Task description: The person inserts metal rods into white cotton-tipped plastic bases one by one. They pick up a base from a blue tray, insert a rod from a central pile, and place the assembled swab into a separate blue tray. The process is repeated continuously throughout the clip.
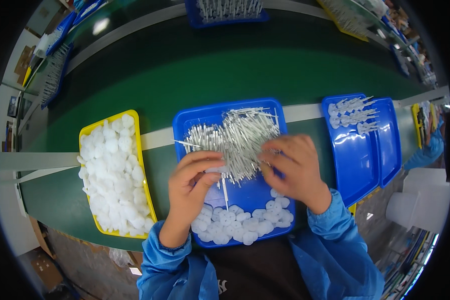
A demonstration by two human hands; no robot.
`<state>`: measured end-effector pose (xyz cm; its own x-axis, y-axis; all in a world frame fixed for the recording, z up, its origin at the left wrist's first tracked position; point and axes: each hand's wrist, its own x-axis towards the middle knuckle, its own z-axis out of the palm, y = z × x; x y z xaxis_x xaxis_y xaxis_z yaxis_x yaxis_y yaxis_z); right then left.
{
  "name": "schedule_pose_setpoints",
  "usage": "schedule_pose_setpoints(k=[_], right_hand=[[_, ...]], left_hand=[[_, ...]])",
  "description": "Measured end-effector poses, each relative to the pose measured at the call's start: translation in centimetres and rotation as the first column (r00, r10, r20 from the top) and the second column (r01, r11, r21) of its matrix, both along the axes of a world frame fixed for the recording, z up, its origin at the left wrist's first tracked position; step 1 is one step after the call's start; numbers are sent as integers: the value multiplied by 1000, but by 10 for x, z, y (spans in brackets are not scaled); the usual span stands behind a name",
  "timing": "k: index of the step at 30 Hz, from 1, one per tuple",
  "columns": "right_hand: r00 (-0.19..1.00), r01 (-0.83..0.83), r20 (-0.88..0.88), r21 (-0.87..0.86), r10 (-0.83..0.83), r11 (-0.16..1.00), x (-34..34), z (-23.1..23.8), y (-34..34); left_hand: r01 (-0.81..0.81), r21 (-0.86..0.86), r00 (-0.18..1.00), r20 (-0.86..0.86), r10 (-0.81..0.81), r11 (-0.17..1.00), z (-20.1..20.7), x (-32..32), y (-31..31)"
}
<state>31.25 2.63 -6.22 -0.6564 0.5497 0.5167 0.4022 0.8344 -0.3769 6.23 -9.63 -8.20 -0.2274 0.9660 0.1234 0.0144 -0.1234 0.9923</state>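
Note:
In the blue tray [280, 112] before me lies a heap of thin silvery-white rods [245, 140]. Translucent white scalloped discs [230, 225] are spread along its near edge. My left hand [187, 185] is closed at the tray's left side, pinching a small white disc [216, 170] between thumb and fingers. A single white rod [226, 195] points down toward me from just below that disc; whether it is joined to the disc I cannot tell. Over the heap's right side, my right hand [297, 170] has curled fingers at the rods, and its fingertips are unclear.
A yellow tray [144, 187] full of white rounded pieces stands to the left. Two overlapping blue trays [355, 165] on the right hold rows of rods with discs [352, 115]. Another blue tray of upright rods [227, 12] is across the green table [185, 65]. A person's blue sleeve [427, 152] shows far right.

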Motion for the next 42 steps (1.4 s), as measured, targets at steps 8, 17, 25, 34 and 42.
schedule_pose_setpoints(k=[8, 17, 25, 34, 42], right_hand=[[874, 240, 362, 259, -325, 936, -27, -21, 62], [971, 42, -229, -131, -71, 990, -9, 0, 27], [937, -172, -334, -177, 105, 969, -33, -16, -9], [937, -161, -326, -88, 124, 983, -35, -20, -14], [965, -78, -243, 87, 97, 993, -30, -23, -17]], left_hand=[[0, -136, 1000, 17, 2, 991, 2, 8, 1], [-82, -179, 994, 56, 94, 980, -12, 6, 0], [-102, -152, 994, 12, 105, 983, -3, 15, -1], [-138, -135, 990, -37, 134, 981, -11, 7, -5], [-158, -165, 983, -120, 139, 973, 12, 18, 1]])
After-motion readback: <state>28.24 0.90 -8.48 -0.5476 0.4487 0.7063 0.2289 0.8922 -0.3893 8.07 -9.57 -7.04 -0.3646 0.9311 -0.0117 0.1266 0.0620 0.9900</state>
